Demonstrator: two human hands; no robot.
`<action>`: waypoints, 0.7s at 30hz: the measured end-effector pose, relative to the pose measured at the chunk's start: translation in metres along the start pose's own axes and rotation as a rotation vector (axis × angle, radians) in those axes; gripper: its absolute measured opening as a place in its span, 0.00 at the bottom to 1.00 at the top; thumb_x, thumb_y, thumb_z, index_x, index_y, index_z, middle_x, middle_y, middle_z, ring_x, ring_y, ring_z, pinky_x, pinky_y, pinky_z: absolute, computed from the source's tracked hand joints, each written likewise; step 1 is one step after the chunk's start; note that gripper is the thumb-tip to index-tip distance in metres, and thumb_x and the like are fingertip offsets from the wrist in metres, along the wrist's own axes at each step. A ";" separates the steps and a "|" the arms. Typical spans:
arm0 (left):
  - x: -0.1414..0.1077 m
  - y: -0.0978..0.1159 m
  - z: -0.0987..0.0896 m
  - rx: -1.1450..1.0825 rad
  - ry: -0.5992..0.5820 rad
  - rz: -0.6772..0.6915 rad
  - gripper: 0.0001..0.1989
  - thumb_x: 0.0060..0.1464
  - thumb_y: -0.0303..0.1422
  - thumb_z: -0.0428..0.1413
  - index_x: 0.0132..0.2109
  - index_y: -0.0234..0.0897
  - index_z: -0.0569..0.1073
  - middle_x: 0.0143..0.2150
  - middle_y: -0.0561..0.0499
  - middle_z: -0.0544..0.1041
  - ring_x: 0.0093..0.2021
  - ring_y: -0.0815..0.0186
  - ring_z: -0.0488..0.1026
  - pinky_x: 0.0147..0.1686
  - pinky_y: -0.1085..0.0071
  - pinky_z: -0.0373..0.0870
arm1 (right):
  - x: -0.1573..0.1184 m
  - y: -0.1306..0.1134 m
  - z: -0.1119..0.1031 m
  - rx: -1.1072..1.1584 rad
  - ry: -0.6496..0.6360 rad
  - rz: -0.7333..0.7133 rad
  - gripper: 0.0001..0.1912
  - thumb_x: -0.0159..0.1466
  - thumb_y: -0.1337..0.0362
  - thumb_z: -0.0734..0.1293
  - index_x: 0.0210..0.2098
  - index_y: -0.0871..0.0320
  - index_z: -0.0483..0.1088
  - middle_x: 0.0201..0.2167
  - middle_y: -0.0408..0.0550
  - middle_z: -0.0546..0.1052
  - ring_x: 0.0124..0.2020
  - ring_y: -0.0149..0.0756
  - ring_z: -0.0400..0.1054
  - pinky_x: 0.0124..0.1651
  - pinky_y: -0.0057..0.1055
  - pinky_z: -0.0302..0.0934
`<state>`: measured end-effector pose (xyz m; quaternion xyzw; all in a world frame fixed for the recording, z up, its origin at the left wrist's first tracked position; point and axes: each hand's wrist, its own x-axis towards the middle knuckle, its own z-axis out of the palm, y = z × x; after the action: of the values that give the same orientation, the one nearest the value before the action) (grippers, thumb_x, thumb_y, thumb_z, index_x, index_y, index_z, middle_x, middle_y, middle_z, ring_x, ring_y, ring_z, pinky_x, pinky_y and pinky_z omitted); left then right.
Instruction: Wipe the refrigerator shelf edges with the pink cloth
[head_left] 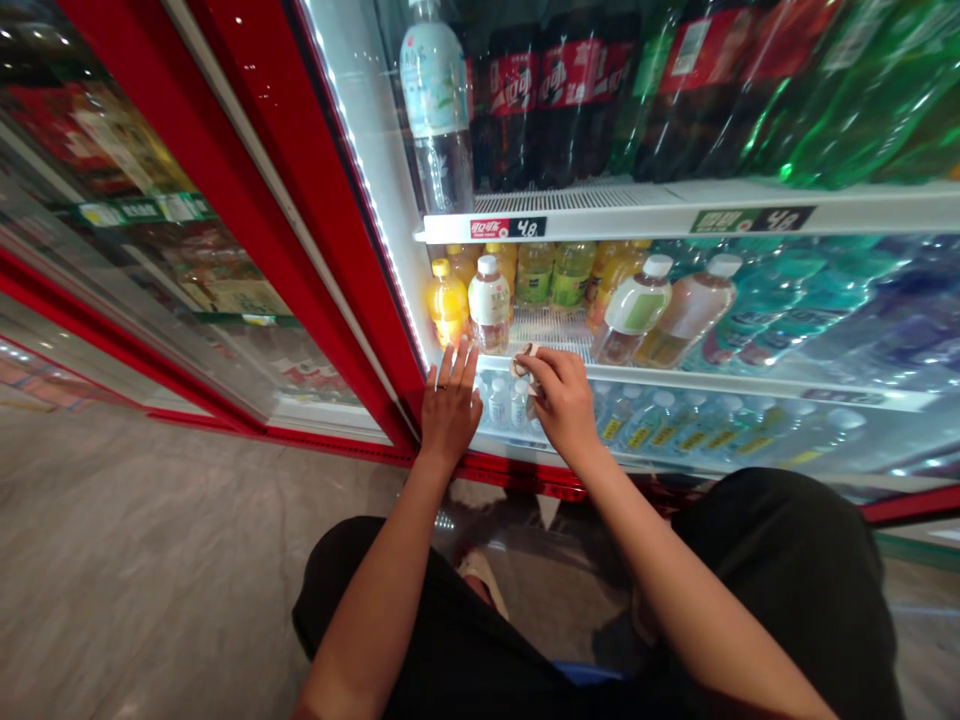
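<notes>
My left hand is spread with its fingertips at the front edge of the middle cooler shelf, just below an orange bottle. A small pale, crumpled piece, like cloth or paper, is pinched in my right hand at the same shelf edge. Between and above my hands stands a white-capped bottle with a pale label. To the right of it, a bottle with a green-and-white label appears tilted in this view.
Large cola bottles and green bottles fill the upper shelf. Small water bottles line the bottom shelf. A red door frame rises on the left, with another stocked cooler beyond it. My dark-clothed knees flank the grey floor.
</notes>
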<state>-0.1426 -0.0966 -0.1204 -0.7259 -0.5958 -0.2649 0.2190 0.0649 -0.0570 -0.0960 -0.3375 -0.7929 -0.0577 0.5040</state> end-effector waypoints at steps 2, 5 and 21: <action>0.000 0.001 0.000 -0.007 -0.009 -0.005 0.46 0.71 0.26 0.51 0.82 0.40 0.31 0.83 0.40 0.52 0.83 0.54 0.47 0.81 0.48 0.49 | 0.001 -0.002 0.002 -0.002 -0.010 0.002 0.33 0.63 0.79 0.63 0.63 0.50 0.73 0.55 0.55 0.78 0.55 0.50 0.70 0.57 0.51 0.69; 0.000 0.001 0.001 0.003 0.002 -0.003 0.46 0.71 0.26 0.51 0.82 0.39 0.30 0.83 0.39 0.52 0.83 0.54 0.46 0.81 0.48 0.49 | 0.002 -0.004 0.004 0.002 -0.050 -0.017 0.31 0.64 0.79 0.63 0.62 0.51 0.74 0.55 0.56 0.78 0.54 0.51 0.70 0.56 0.50 0.71; 0.001 0.003 -0.002 0.000 -0.046 -0.029 0.44 0.71 0.27 0.50 0.83 0.39 0.34 0.83 0.41 0.51 0.83 0.54 0.47 0.80 0.48 0.49 | 0.001 -0.005 0.006 0.011 -0.107 -0.030 0.31 0.65 0.77 0.63 0.64 0.52 0.73 0.56 0.57 0.79 0.55 0.52 0.69 0.56 0.51 0.71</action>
<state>-0.1402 -0.0977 -0.1183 -0.7229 -0.6113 -0.2513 0.2016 0.0578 -0.0578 -0.0969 -0.3254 -0.8241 -0.0427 0.4617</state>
